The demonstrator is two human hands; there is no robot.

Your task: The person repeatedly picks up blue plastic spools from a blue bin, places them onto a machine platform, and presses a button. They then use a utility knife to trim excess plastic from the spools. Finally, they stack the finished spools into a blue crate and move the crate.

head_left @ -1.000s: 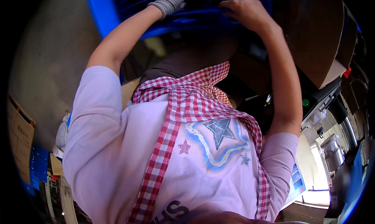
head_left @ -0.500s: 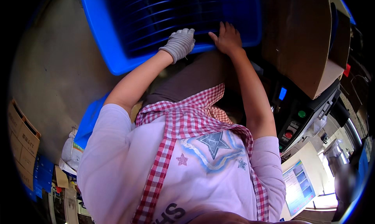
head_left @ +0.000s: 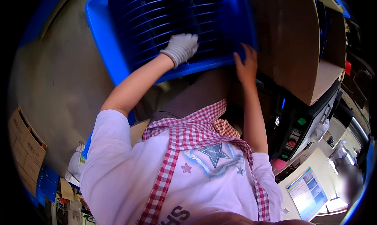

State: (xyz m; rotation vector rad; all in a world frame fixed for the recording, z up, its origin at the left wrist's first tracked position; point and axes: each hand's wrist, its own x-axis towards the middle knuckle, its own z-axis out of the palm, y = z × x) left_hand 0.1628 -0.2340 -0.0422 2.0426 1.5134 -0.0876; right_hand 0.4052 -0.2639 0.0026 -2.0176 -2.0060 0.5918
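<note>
Large brown cardboard panel (head_left: 298,44) at right; control box (head_left: 294,134) with green and red buttons; screen (head_left: 308,193) below.

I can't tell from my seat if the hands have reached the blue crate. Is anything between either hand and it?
Nothing visible is. The gloved left hand lies flat inside the blue crate, on its ribbed floor. The bare right hand rests on the crate's near rim, beside the cardboard box.
</note>
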